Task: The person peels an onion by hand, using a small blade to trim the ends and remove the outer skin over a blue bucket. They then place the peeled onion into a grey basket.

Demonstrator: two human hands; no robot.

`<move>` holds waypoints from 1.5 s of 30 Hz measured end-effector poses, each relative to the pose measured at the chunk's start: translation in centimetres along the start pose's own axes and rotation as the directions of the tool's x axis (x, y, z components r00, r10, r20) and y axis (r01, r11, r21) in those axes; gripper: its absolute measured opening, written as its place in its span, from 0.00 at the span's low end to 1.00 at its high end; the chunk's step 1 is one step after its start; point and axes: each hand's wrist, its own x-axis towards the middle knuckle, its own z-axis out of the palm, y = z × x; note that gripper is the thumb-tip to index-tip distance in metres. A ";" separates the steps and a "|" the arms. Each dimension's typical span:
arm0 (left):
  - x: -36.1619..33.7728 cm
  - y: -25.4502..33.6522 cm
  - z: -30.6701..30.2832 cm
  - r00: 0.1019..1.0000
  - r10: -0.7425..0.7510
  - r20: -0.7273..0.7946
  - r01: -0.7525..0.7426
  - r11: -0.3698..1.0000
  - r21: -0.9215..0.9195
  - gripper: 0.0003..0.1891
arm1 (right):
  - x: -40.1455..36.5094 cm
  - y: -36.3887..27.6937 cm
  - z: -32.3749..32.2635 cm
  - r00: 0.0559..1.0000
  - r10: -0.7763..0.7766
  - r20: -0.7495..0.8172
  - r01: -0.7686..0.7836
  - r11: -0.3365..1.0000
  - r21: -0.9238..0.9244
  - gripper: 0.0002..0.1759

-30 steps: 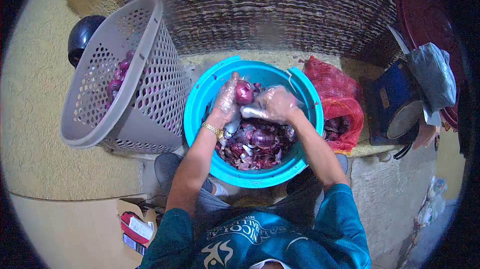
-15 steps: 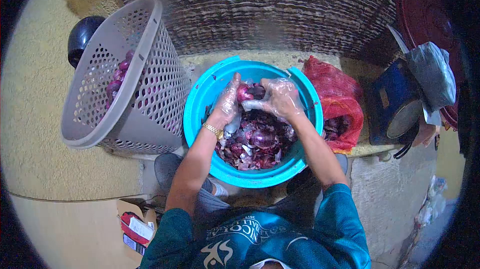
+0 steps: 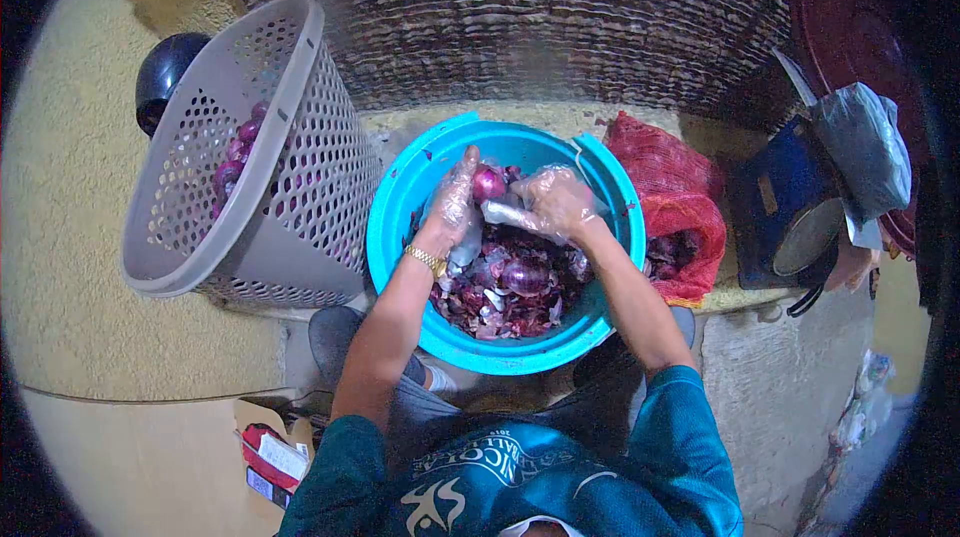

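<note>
A turquoise tub (image 3: 385, 262) sits between my legs, with loose onion skins (image 3: 480, 307) and a large red onion (image 3: 525, 278) lying in it. Over its left half, my left hand (image 3: 455, 199), in a clear plastic glove, holds a small shiny red onion (image 3: 489, 183) by its left side. Just right of that onion is my right hand (image 3: 555, 202), also gloved, its fingers curled together and the thumb pointing left below the onion. What those curled fingers hold, if anything, is too hidden to tell.
A tall grey perforated basket (image 3: 320, 167) with red onions inside leans at the left. Right of the tub lies a red mesh bag (image 3: 690, 227), open toward me. Farther right stands a blue scale (image 3: 790, 202) with a grey plastic bag (image 3: 865, 147) on it.
My right hand has drawn its fingers together and pulled slightly away from the onion. The dark skin on the onion's right side no longer shows, and my left hand has stayed in place.
</note>
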 end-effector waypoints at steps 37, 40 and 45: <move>-2.0 1.4 1.5 0.982 -0.158 0.102 0.149 0.985 0.091 0.39 | -0.2 0.5 -0.3 0.995 0.027 -0.097 -0.025 0.999 0.027 0.32; -1.2 1.1 0.8 0.966 -0.182 0.183 0.172 0.983 0.067 0.39 | -0.1 0.6 -0.2 0.999 0.038 -0.001 -0.038 0.999 -0.010 0.29; -0.2 0.1 0.1 0.987 -0.117 0.112 0.116 0.993 0.018 0.37 | -0.4 0.0 -0.4 0.999 0.017 0.048 -0.016 1.000 -0.012 0.29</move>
